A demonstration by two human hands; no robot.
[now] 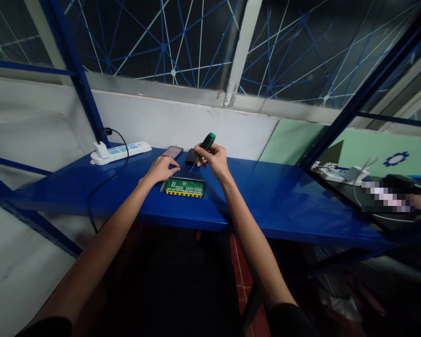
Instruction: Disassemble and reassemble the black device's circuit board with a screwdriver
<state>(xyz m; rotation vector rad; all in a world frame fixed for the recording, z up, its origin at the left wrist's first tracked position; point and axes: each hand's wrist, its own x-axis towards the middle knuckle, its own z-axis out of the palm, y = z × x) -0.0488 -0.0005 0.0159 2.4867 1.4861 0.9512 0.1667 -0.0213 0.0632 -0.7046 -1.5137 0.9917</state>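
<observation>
A green circuit board [184, 187] with a row of yellow ports along its near edge lies in a shallow metal case on the blue shelf [273, 196]. My right hand [213, 159] is closed round a screwdriver with a green and black handle [207, 140], its shaft slanting down toward the board's far edge. My left hand [162, 168] rests on the shelf at the board's far left corner, fingers curled and pressing there. A black box [191, 157] sits just behind the screwdriver tip.
A phone [172, 151] lies behind my left hand. A white power strip [121, 152] with a plugged charger and black cable sits at the shelf's left. Papers, a cable and dark devices lie at the far right [340, 174]. Blue frame posts flank the shelf.
</observation>
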